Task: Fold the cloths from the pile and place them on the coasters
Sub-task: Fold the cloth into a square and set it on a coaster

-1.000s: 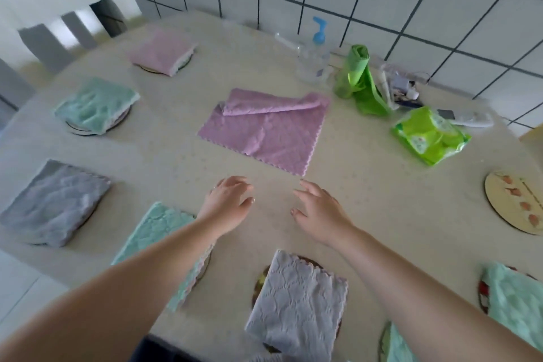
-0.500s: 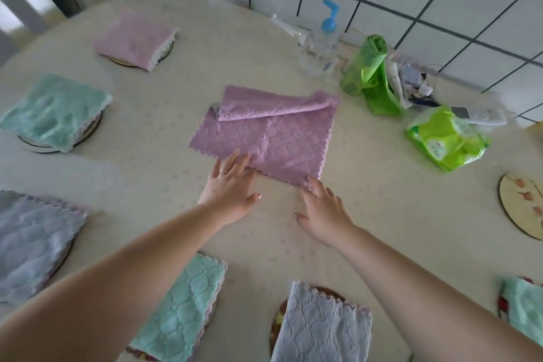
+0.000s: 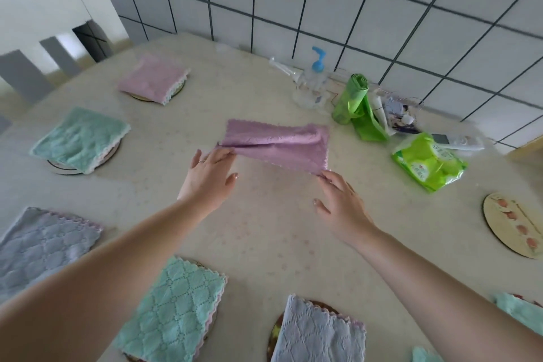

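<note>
Purple quilted microfibre cloth [image 3: 279, 142], which lay flat on the desk half a second ago with only its far edge rolled over, is now lifted along its near edge and carried toward the far edge. Its near-left corner is pinched by the left hand [image 3: 209, 176] and its near-right corner by the right hand [image 3: 340, 200], whereas both hands were pressed flat at the cloth's near edge before. The cloth is held at mid-desk, its far part resting on the surface. The cream speckled desk [image 3: 264, 244] is ringed with folded cloths on round coasters: a pink one [image 3: 152, 79], a mint one [image 3: 80, 138], a grey one [image 3: 44, 244], a second mint one [image 3: 173, 311] and a second grey one [image 3: 317, 335]. One round printed coaster [image 3: 512, 225] at the right is bare. A white-tiled wall [image 3: 352, 9] with dark grout is seen behind.
</note>
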`<act>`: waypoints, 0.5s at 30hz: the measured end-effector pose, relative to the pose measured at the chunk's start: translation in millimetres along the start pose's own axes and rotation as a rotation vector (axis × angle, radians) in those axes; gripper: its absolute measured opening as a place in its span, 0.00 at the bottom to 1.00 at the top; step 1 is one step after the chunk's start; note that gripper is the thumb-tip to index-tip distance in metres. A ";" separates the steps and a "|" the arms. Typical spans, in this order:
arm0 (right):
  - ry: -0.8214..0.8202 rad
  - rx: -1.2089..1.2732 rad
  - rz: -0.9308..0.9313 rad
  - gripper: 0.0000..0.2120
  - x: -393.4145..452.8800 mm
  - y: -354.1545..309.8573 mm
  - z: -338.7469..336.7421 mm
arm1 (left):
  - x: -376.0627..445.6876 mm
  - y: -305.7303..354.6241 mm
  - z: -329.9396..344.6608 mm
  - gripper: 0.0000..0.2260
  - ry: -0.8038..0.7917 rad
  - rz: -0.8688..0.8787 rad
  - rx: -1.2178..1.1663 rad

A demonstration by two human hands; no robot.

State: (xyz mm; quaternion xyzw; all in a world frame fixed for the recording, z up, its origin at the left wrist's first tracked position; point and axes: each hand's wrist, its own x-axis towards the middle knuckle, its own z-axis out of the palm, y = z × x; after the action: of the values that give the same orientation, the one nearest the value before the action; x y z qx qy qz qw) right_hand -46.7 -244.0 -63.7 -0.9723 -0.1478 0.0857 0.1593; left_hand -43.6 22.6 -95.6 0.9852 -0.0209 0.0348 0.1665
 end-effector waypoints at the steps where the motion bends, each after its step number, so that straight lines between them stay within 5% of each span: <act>1: 0.030 0.007 -0.015 0.25 -3.2 0.6 -9.1 | 0.3 1.4 -8.2 0.19 0.087 0.034 -0.037; 8: 0.263 0.014 -0.170 0.20 -31.7 5.9 -80.7 | 1.0 25.0 -79.9 0.12 0.518 0.304 -0.156; 15: 0.410 0.002 -0.229 0.15 -44.7 13.8 -138.9 | -11.3 40.9 -146.6 0.07 0.464 0.388 -0.012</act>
State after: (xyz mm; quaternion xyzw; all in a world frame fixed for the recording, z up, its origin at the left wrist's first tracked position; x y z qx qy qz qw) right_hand -55.5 -310.0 66.8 -0.9462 -0.2215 -0.1320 0.1957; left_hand -66.0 32.7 55.1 0.9276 -0.1704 0.2899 0.1629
